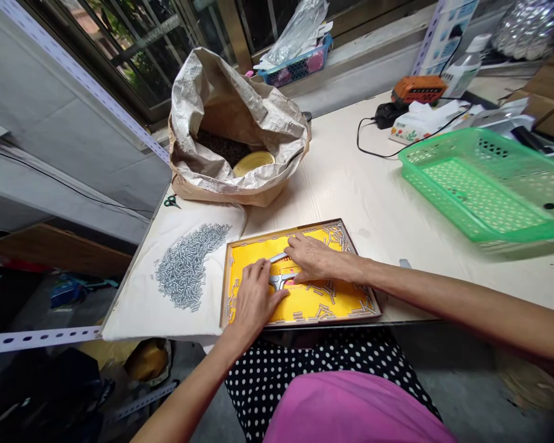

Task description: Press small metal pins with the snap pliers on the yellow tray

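Observation:
A shallow rimmed tray (224, 286) with a yellow bottom lies in front of me, with small silver, spring-like or screw-like pieces (325, 311) scattered in it. Over its middle lies a grey metal frame (281, 279) with two bars, and small red and pink patches show between them. My left hand (253, 298) has its bent fingers on the frame's left end, thumb stretched along the near side. At the other end my right hand (314, 258) grips the frame, fingers on the far bar and thumb by the near one.
On white cloth to the left lies a heap of small silver pieces (189, 267), with green-handled scissors (171, 201) behind. A large open sack (240, 191) holds dark pieces and a yellow bowl (253, 163). Right stands a green basket (480, 227); behind it are an orange battery (418, 90) and cable.

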The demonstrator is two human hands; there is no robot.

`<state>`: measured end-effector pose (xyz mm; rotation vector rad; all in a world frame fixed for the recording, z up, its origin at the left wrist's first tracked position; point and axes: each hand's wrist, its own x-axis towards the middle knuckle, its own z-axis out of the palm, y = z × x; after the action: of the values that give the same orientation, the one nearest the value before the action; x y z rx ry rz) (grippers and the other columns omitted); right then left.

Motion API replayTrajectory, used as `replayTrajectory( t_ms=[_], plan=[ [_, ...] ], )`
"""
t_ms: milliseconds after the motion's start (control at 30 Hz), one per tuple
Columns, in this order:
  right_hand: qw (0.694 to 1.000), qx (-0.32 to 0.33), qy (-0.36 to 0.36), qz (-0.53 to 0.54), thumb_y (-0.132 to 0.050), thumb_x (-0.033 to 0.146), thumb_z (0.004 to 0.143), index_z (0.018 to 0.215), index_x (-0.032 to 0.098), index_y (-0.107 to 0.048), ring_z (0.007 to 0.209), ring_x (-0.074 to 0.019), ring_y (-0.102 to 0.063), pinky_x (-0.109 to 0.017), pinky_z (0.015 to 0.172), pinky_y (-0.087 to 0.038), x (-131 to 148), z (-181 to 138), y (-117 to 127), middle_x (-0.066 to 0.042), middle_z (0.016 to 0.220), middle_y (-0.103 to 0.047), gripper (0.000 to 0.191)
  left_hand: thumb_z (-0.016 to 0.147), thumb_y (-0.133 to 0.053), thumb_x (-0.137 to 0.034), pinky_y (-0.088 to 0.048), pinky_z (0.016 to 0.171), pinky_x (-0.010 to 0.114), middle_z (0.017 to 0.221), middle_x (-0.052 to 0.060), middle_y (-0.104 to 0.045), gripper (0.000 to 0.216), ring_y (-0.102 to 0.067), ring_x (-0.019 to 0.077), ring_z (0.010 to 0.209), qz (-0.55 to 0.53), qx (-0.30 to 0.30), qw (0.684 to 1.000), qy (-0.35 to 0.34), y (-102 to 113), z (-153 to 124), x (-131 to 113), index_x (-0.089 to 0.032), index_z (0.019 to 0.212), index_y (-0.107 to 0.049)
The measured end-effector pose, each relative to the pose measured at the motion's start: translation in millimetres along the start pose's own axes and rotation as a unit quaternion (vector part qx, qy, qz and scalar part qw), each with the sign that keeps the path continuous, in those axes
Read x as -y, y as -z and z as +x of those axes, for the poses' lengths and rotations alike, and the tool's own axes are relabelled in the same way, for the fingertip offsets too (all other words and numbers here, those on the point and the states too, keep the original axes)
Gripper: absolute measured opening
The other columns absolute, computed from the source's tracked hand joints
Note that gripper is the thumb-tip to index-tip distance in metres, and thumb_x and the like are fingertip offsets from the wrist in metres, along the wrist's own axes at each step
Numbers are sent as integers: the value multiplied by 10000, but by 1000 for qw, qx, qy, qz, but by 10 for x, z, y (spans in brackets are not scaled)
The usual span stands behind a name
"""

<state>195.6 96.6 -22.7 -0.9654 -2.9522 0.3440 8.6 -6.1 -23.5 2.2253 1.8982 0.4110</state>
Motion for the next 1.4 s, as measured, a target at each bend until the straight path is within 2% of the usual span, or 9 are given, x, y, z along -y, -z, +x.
replayTrajectory(
  t_ms=[100,233,433,633,767,867,1000,1200,1400],
  plan=[
    [1000,15,-11,3,-801,533,695,1147,78,-638,1025,-297,-540,-376,810,-452,0,-29,14,-172,1116,-610,662,852,-653,-356,-411,1060,492,1411,164,-499,599,-460,316,1265,30,81,993,-80,-34,241,-60,-155,1381,-456],
    [998,35,-42,-9,-806,482,708,1183,75,-622,1032,-298,-551,-377,806,-460,30,-65,29,-180,1126,-621,653,881,-607,-387,-461,961,455,1234,153,-581,524,-527,297,1102,64,136,983,-101,-32,451,-41,-137,1328,-499],
    [999,-7,-34,-5,-593,225,903,1024,114,-658,942,-249,-560,-350,772,-429,91,-117,-138,-141,1010,-647,176,919,-578,-336,-475,870,386,1049,98,-631,270,-544,259,994,40,115,989,-82,-93,418,-53,-156,1113,-629],
    [999,31,-28,22,-448,132,947,982,134,-640,899,-228,-558,-342,762,-412,85,-134,-183,-122,983,-654,195,910,-612,-307,-491,856,367,969,74,-665,166,-573,243,957,31,101,992,-62,-180,388,-97,-183,990,-688],
    [999,-12,-40,17,-582,235,918,1107,117,-609,993,-255,-544,-360,806,-422,103,-210,-66,-145,1100,-626,225,876,-662,-339,-493,942,405,1170,116,-656,357,-581,275,1100,1,68,996,-52,-77,388,-19,-168,1190,-652],
    [997,-69,-17,13,-692,317,857,1182,146,-575,1062,-274,-505,-373,838,-414,144,-267,-69,-135,1180,-584,384,895,-631,-365,-448,1041,421,1319,131,-588,433,-543,273,1229,-45,-32,998,-17,130,305,121,-179,1286,-606],
    [998,-56,-6,8,-578,231,929,974,174,-599,948,-235,-516,-352,786,-393,240,-263,-197,-85,1030,-608,76,928,-544,-344,-519,920,363,1112,96,-682,308,-651,221,1020,-86,-104,988,69,399,86,306,-176,1133,-700],
    [997,-54,-15,49,-369,138,998,971,184,-543,817,-186,-535,-302,664,-337,295,-355,-220,-57,951,-607,182,886,-525,-339,-517,750,310,899,78,-722,292,-675,204,808,-113,-93,976,159,453,-195,442,-173,917,-764],
    [993,-64,-59,77,-347,168,997,969,201,-524,754,-166,-524,-283,618,-288,248,-504,-170,-33,897,-601,183,849,-563,-389,-486,731,302,779,61,-715,305,-653,199,740,-166,15,964,208,237,-143,313,-182,752,-765]
  ],
)
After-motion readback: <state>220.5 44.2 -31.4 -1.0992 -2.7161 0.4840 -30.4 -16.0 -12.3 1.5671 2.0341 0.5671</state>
